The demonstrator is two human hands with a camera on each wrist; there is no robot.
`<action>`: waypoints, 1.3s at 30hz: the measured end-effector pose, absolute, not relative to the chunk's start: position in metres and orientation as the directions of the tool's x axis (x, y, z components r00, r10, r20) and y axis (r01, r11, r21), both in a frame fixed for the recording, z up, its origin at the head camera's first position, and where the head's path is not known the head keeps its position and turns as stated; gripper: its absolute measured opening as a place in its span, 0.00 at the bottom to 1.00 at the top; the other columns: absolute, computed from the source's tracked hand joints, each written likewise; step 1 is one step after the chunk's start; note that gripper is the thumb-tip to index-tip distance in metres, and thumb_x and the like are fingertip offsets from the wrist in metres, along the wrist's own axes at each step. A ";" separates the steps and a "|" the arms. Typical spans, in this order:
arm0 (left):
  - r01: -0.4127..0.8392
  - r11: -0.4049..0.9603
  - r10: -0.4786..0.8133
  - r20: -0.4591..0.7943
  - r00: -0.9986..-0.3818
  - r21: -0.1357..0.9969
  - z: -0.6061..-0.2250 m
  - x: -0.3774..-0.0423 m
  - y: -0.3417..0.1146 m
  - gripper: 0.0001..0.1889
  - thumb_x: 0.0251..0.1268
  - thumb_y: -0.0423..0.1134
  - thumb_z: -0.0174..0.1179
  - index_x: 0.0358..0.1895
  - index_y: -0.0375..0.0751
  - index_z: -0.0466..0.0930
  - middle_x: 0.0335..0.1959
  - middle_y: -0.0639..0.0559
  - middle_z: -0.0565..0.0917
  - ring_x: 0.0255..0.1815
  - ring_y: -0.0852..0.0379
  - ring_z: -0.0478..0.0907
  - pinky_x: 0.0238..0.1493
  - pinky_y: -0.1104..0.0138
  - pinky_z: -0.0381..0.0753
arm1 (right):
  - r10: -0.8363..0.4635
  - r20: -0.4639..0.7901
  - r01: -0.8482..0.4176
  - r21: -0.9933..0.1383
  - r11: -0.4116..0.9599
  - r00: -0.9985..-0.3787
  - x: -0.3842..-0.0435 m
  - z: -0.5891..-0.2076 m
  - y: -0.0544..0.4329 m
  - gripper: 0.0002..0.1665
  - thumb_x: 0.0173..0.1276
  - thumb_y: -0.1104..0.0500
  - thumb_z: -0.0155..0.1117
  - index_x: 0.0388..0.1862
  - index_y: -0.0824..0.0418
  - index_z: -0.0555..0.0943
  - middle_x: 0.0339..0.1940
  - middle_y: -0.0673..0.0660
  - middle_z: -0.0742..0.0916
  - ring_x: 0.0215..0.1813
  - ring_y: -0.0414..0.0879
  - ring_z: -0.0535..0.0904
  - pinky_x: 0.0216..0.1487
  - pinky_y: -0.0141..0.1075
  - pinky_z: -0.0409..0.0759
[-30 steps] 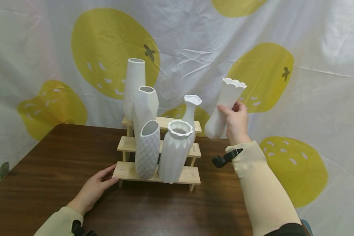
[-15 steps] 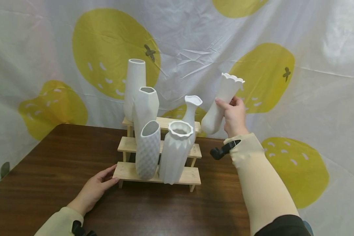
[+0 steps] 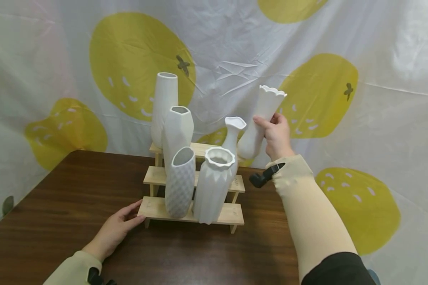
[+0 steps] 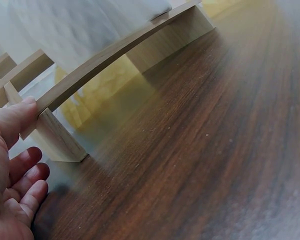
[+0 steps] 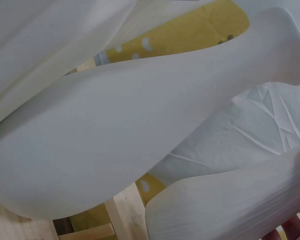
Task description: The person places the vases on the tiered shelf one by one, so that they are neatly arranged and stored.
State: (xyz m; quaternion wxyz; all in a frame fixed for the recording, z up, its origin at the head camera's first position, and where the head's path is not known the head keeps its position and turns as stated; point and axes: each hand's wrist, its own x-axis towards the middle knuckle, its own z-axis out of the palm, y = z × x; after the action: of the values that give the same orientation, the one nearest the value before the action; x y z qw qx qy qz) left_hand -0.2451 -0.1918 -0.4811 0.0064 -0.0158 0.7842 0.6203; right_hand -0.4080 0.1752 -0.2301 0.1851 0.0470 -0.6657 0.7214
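Observation:
My right hand [image 3: 277,136] grips a white vase [image 3: 267,102] with a scalloped rim, fingers and thumb around its middle. The vase tilts, its rim leaning right, and its base overlaps the right end of the stand's top step. In the right wrist view, the held vase [image 5: 225,205] is beside a slim-necked vase [image 5: 125,120] on the middle step. My left hand [image 3: 115,229] holds the left end of the bottom step of the three-step wooden stand [image 3: 153,206]. In the left wrist view, the thumb [image 4: 22,112] lies on the board's corner; other fingers curl below it.
On the bottom step stand a diamond-textured vase [image 3: 180,186] and a ruffled-rim vase [image 3: 212,190]. Behind them are a faceted vase [image 3: 178,128] and a tall ribbed vase [image 3: 165,103]. The stand sits on a dark wooden table [image 3: 75,190], before a patterned curtain [image 3: 228,47].
My right hand has moved left and slightly up with the scalloped vase, bringing its base to the top step's right end. The left hand keeps its hold on the stand.

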 end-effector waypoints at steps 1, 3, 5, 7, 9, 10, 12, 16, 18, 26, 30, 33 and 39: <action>-0.033 0.230 -0.017 -0.030 -0.999 0.973 -0.481 -0.245 -0.192 0.37 0.65 0.51 0.62 0.73 0.41 0.60 0.66 0.37 0.69 0.63 0.46 0.67 0.53 0.68 0.72 | 0.199 0.314 -0.329 -0.943 -0.046 -0.928 -0.408 -0.230 0.174 0.29 0.57 0.65 0.72 0.57 0.66 0.71 0.42 0.52 0.77 0.44 0.44 0.76 0.47 0.37 0.73; -0.034 0.228 -0.017 -0.031 -0.999 0.973 -0.481 -0.245 -0.192 0.37 0.64 0.51 0.62 0.73 0.41 0.60 0.66 0.36 0.69 0.63 0.46 0.67 0.55 0.65 0.72 | 0.189 0.311 -0.324 -0.945 -0.041 -0.931 -0.409 -0.229 0.171 0.29 0.58 0.65 0.71 0.57 0.66 0.71 0.41 0.52 0.76 0.43 0.43 0.75 0.47 0.36 0.73; -0.037 0.226 -0.019 -0.033 -0.999 0.973 -0.480 -0.245 -0.191 0.37 0.64 0.51 0.62 0.73 0.41 0.60 0.66 0.36 0.69 0.63 0.46 0.67 0.56 0.63 0.71 | 0.176 0.312 -0.321 -0.947 -0.027 -0.934 -0.410 -0.229 0.168 0.30 0.58 0.65 0.71 0.58 0.66 0.71 0.41 0.52 0.76 0.44 0.43 0.75 0.48 0.36 0.73; -0.038 0.222 -0.018 -0.035 -0.999 0.974 -0.480 -0.244 -0.191 0.37 0.64 0.51 0.62 0.73 0.41 0.60 0.66 0.36 0.69 0.63 0.46 0.67 0.56 0.62 0.71 | 0.161 0.310 -0.317 -0.948 -0.020 -0.937 -0.410 -0.228 0.165 0.31 0.58 0.65 0.71 0.60 0.66 0.70 0.42 0.52 0.76 0.45 0.43 0.74 0.49 0.37 0.73; -0.036 0.219 -0.018 -0.033 -0.999 0.975 -0.480 -0.244 -0.191 0.37 0.65 0.51 0.62 0.73 0.41 0.60 0.66 0.37 0.70 0.63 0.46 0.67 0.55 0.64 0.71 | 0.149 0.305 -0.311 -0.950 -0.018 -0.941 -0.410 -0.228 0.163 0.33 0.58 0.65 0.71 0.62 0.66 0.69 0.42 0.51 0.76 0.45 0.43 0.74 0.50 0.37 0.72; -0.035 0.217 -0.017 -0.032 -0.999 0.975 -0.480 -0.244 -0.191 0.37 0.65 0.50 0.62 0.73 0.41 0.60 0.66 0.37 0.70 0.63 0.46 0.67 0.54 0.66 0.72 | 0.145 0.303 -0.309 -0.951 -0.021 -0.942 -0.411 -0.228 0.162 0.34 0.59 0.65 0.71 0.62 0.67 0.69 0.42 0.51 0.76 0.45 0.43 0.74 0.51 0.38 0.73; -0.031 0.216 -0.016 -0.028 -0.999 0.976 -0.480 -0.244 -0.191 0.37 0.65 0.50 0.62 0.73 0.41 0.60 0.66 0.37 0.70 0.63 0.46 0.68 0.53 0.69 0.72 | 0.135 0.298 -0.304 -0.952 -0.025 -0.945 -0.412 -0.228 0.160 0.34 0.59 0.65 0.71 0.63 0.67 0.68 0.43 0.52 0.76 0.46 0.43 0.74 0.51 0.38 0.73; -0.025 0.216 -0.016 -0.022 -1.000 0.976 -0.479 -0.244 -0.191 0.37 0.65 0.50 0.62 0.73 0.41 0.60 0.65 0.37 0.70 0.63 0.46 0.68 0.51 0.71 0.72 | 0.118 0.290 -0.296 -0.954 -0.038 -0.950 -0.415 -0.228 0.157 0.34 0.59 0.65 0.70 0.63 0.67 0.68 0.43 0.52 0.76 0.46 0.44 0.74 0.52 0.39 0.72; -0.023 0.217 -0.017 -0.020 -1.000 0.976 -0.479 -0.244 -0.191 0.37 0.65 0.50 0.62 0.73 0.40 0.60 0.65 0.37 0.70 0.63 0.46 0.68 0.50 0.72 0.72 | 0.108 0.285 -0.291 -0.956 -0.037 -0.952 -0.417 -0.228 0.156 0.33 0.59 0.65 0.71 0.62 0.67 0.68 0.43 0.52 0.76 0.46 0.44 0.74 0.52 0.38 0.72; -0.028 0.214 -0.024 -0.023 -0.999 0.976 -0.479 -0.243 -0.191 0.37 0.64 0.50 0.63 0.73 0.41 0.61 0.65 0.37 0.71 0.63 0.47 0.68 0.51 0.72 0.72 | 0.074 0.289 -0.291 -0.956 -0.023 -0.955 -0.421 -0.231 0.151 0.29 0.60 0.64 0.70 0.58 0.66 0.70 0.42 0.52 0.75 0.44 0.43 0.74 0.49 0.37 0.72; -0.027 0.211 -0.022 -0.022 -0.999 0.977 -0.478 -0.243 -0.191 0.37 0.64 0.49 0.63 0.73 0.40 0.61 0.65 0.37 0.71 0.63 0.47 0.68 0.52 0.71 0.72 | 0.070 0.291 -0.293 -0.956 -0.021 -0.954 -0.421 -0.233 0.149 0.27 0.61 0.64 0.70 0.57 0.65 0.70 0.41 0.52 0.75 0.43 0.42 0.74 0.48 0.36 0.72; -0.027 0.211 -0.021 -0.023 -1.000 0.977 -0.478 -0.242 -0.191 0.37 0.65 0.49 0.63 0.73 0.40 0.60 0.65 0.37 0.70 0.64 0.46 0.68 0.52 0.70 0.72 | 0.068 0.287 -0.289 -0.957 -0.014 -0.955 -0.423 -0.234 0.147 0.27 0.61 0.64 0.70 0.57 0.66 0.70 0.40 0.52 0.75 0.43 0.42 0.74 0.47 0.36 0.72; -0.025 0.208 -0.017 -0.022 -1.000 0.978 -0.478 -0.243 -0.191 0.37 0.65 0.49 0.62 0.73 0.40 0.60 0.66 0.37 0.70 0.64 0.46 0.67 0.55 0.67 0.72 | 0.055 0.275 -0.275 -0.961 0.008 -0.960 -0.425 -0.235 0.145 0.31 0.62 0.62 0.69 0.61 0.66 0.68 0.42 0.52 0.74 0.45 0.43 0.72 0.48 0.36 0.71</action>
State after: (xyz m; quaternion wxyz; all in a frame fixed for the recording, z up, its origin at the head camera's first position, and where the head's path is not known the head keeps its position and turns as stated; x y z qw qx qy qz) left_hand -0.2425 -0.1911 -0.4779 0.0033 -0.0137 0.7772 0.6291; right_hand -0.4248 0.1449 -0.2352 0.1182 0.0786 -0.6999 0.7000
